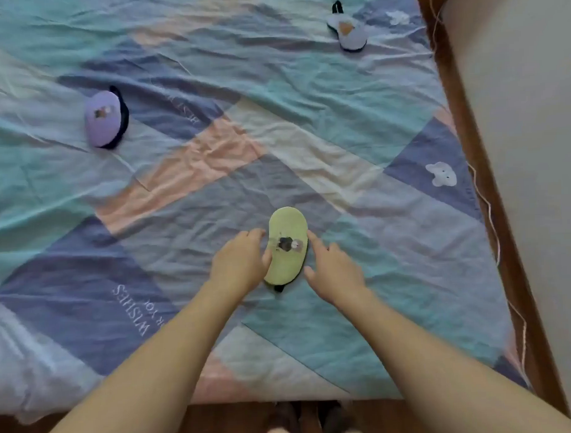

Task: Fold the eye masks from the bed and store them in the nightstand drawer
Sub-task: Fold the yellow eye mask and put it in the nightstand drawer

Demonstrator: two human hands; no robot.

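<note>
A light green eye mask [287, 227] lies flat on the bed near the front edge, with a small picture patch in its middle and a bit of black strap showing at its near end. My left hand [240, 262] touches its left edge, fingers curled. My right hand [334, 269] rests at its right edge, index finger stretched out along the mask. A purple eye mask [102, 118] with a black strap lies at the left. A pale blue eye mask [349, 31] with a black strap lies at the far right.
The bed carries a patchwork sheet [211, 160] in teal, blue, pink and cream. A brown wooden bed frame [491, 209] runs along the right side, with a beige wall beyond it. The wooden floor and my feet show below the bed's front edge.
</note>
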